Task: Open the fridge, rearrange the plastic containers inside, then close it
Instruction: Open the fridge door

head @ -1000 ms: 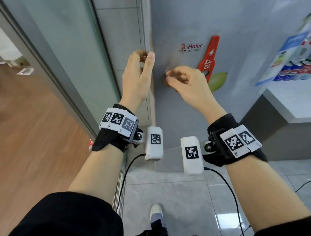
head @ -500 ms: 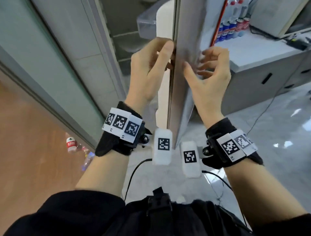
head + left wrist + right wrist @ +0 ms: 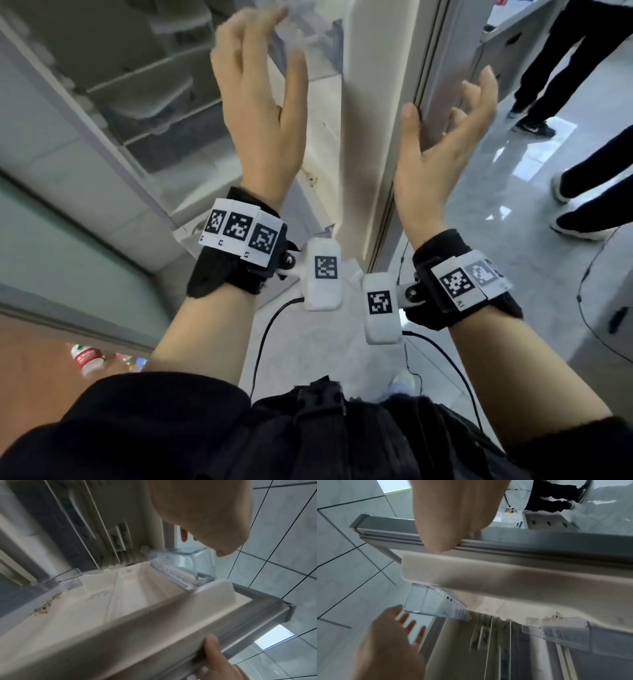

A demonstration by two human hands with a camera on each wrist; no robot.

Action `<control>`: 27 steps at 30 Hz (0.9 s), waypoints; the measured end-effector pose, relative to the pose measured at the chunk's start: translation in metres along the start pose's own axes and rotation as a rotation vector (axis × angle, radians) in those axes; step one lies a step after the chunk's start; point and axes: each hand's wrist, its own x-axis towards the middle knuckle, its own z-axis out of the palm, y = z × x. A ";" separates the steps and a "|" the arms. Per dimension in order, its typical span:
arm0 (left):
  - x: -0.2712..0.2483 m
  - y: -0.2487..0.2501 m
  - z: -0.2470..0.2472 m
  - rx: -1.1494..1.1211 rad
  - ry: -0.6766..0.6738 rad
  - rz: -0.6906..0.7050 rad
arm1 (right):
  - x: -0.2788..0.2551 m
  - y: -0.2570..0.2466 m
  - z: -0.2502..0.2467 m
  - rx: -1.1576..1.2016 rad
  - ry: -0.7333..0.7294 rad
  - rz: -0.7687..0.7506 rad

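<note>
The fridge door [image 3: 370, 113] stands open, edge-on between my hands. My left hand [image 3: 274, 44] is raised on its inner side with fingers spread, holding nothing, just in front of a clear upper door bin [image 3: 318, 37]. My right hand [image 3: 448, 99] is on the outer side: its thumb [image 3: 212, 649] touches the door's edge and the fingers hang loosely curved. Inside, blurred shelves [image 3: 150, 75] show. The left wrist view shows pale containers with dark green contents [image 3: 118, 539] far back on a shelf.
A second clear bin [image 3: 60, 578] sits lower on the door. People's dark-trousered legs and shoes [image 3: 582, 192] stand on the shiny floor at right, beside a grey cabinet [image 3: 513, 48]. A red-labelled bottle [image 3: 85, 356] lies on the floor at lower left. Cables trail from my wrists.
The door has swung from shut to wide open. My left hand has let go of its edge and risen with spread fingers. My right hand has loosened to a thumb touch.
</note>
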 end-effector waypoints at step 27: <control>0.058 0.031 0.339 0.271 -0.332 0.190 | 0.264 0.195 -0.043 -0.186 -0.410 0.190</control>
